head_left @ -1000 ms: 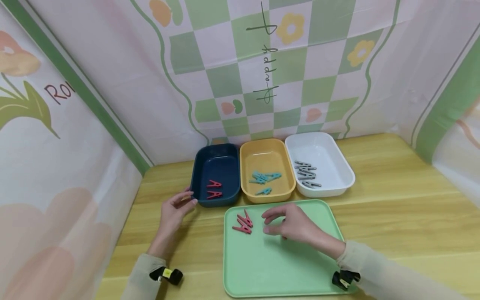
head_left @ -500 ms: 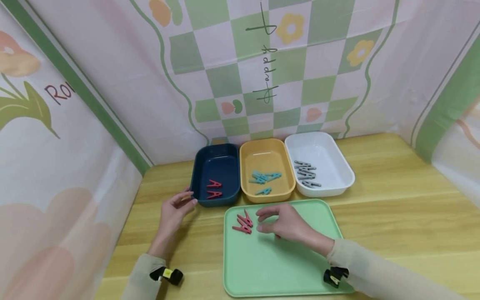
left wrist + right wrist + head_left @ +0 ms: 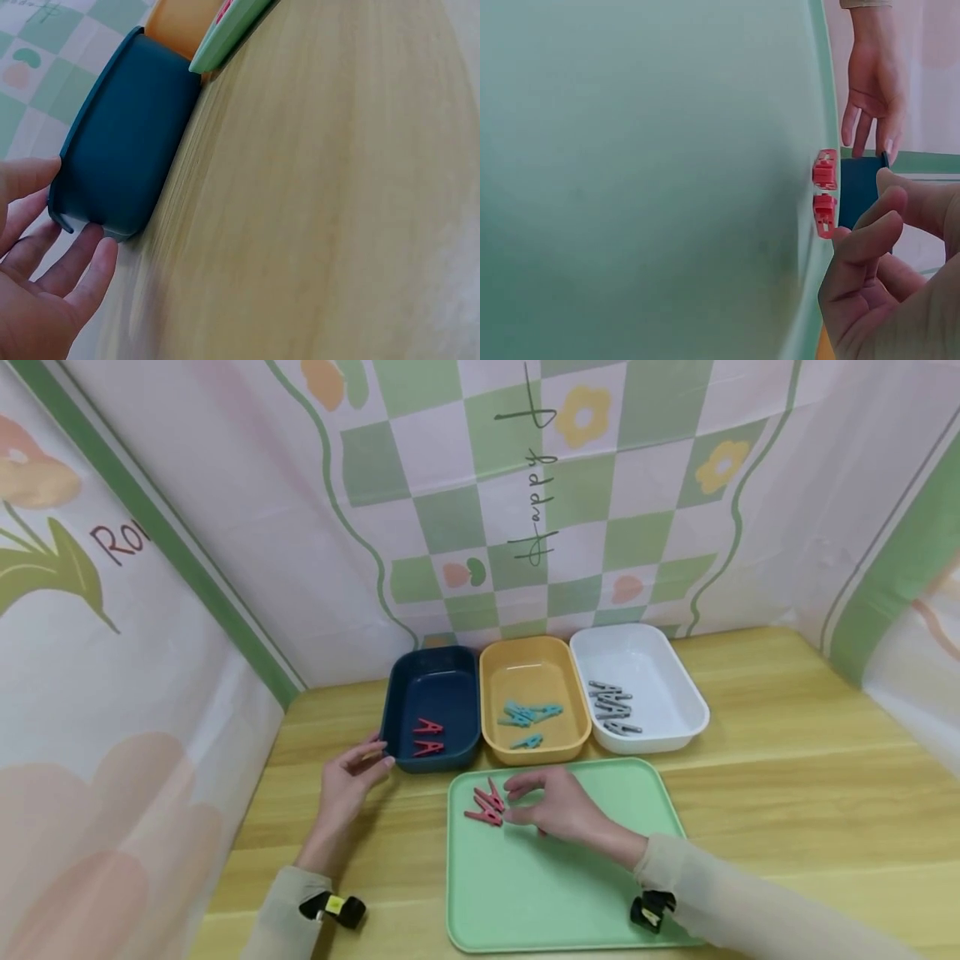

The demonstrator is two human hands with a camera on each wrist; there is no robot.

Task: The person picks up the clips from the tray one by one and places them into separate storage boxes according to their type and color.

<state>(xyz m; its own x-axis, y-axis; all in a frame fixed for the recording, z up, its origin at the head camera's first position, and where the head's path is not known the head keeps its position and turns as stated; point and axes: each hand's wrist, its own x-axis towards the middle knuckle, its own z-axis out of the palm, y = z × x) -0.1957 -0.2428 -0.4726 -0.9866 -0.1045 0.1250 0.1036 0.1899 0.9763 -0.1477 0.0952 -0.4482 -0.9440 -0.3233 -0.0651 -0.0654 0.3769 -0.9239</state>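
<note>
Two red clothespins (image 3: 486, 814) lie side by side at the upper left of the light green tray (image 3: 555, 893). My right hand (image 3: 558, 806) is over the tray just right of them, its thumb and forefinger parted and the fingertips close to the pins. In the right wrist view the red clothespins (image 3: 825, 171) stand out beyond those fingertips, and nothing shows between thumb and forefinger. My left hand (image 3: 348, 785) touches the front left corner of the navy bin (image 3: 397, 693), thumb at the rim (image 3: 64, 150) and relaxed fingers along the outside. Inside that bin lie two red clothespins (image 3: 429, 748).
A yellow bin (image 3: 525, 681) with several turquoise clothespins (image 3: 525, 714) sits against the navy one. Right of it, a white bin (image 3: 652, 685) has several grey clothespins (image 3: 611, 706). A printed cloth (image 3: 540, 510) hangs behind the wooden table (image 3: 810, 793).
My right hand has moved left across the tray, up to the red clothespins. The left hand has stayed at the navy bin's corner.
</note>
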